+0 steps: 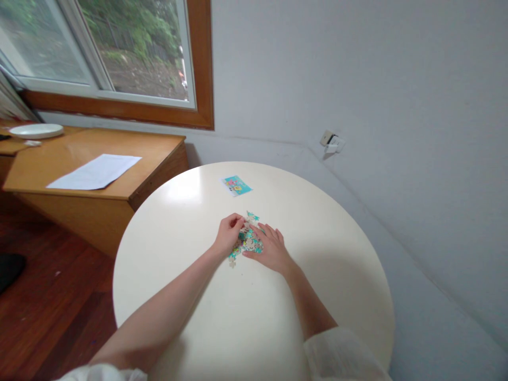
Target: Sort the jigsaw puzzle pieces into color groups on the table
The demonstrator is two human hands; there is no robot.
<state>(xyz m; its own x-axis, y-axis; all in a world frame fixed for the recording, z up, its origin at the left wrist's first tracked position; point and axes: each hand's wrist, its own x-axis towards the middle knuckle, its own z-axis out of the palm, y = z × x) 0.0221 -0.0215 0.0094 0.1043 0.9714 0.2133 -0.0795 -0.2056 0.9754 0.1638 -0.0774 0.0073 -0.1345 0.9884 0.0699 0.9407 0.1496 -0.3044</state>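
Note:
A small heap of jigsaw puzzle pieces [251,242], some teal and others showing pale backs, lies on the round white table [246,317]. My left hand [229,233] is at the heap's left side, thumb and fingers drawn together in a pinch; what is between them is too small to make out. From the right, my right hand [272,247] rests against the pieces with its fingers spread, partly covering them. Beyond both hands lies a small teal picture card [237,186] with colourful cartoon figures.
A wooden desk [87,140] at the left carries a white paper sheet [95,172] and a white plate [36,130]. Behind it is a wood-framed window [204,63]. A wall socket with a plug [332,143] sits on the white wall behind the table.

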